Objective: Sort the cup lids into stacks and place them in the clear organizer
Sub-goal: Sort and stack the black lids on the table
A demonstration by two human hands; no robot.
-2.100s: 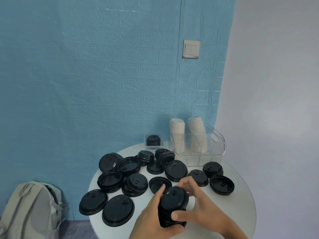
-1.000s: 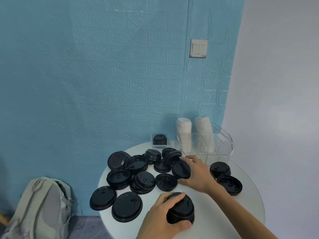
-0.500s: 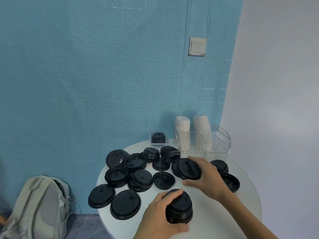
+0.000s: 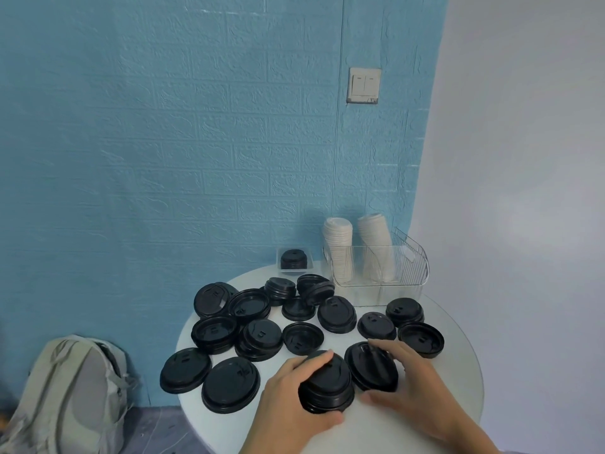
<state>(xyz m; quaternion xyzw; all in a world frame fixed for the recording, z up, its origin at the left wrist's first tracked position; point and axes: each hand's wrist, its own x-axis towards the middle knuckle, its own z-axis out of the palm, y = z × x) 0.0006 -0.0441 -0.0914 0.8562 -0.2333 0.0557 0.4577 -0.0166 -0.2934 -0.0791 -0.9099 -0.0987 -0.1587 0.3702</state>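
Observation:
My left hand [image 4: 288, 393] grips a stack of black lids [image 4: 327, 386] standing near the front of the round white table [image 4: 455, 381]. Right beside that stack, my right hand [image 4: 409, 381] holds a single black lid [image 4: 370, 367] by its rim, tilted toward the stack. Several more black lids [image 4: 258, 335] lie scattered and in short piles across the table's left and middle. At the back right stands the clear organizer [image 4: 406, 267], with two stacks of white lids [image 4: 339, 247] in it.
A small clear tray [image 4: 294, 260] with black lids sits at the back against the blue wall. A grey backpack [image 4: 68, 394] lies on the floor left of the table. A light switch [image 4: 363, 85] is on the wall.
My right hand reached to the middle of the table, took one black lid and carried it back next to the stack. My left hand stayed on the stack.

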